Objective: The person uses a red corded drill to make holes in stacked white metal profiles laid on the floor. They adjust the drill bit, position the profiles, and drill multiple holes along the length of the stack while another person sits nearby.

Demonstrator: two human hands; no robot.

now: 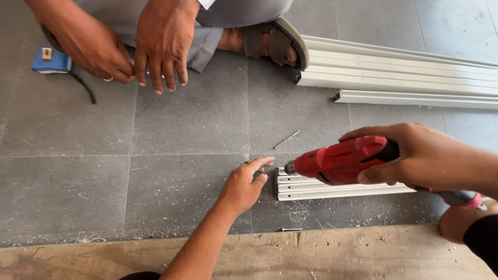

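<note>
My right hand (423, 155) was closed around the red power drill (342, 163), its nose pointing left at the end of the short aluminium profile (332, 191) on the grey tiled floor (181, 129). My left hand (244, 185) rested half-open, fingertips just beside that end, holding nothing I could make out. A loose screw (287, 139) lay near. Opposite, another person's hands (132, 49) sat beside a blue tape measure (50, 61); long profiles (404, 78) lay well apart.

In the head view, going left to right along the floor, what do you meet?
Blue tape measure → co-worker's hands → left hand → loose screw → red drill → right hand.
</note>
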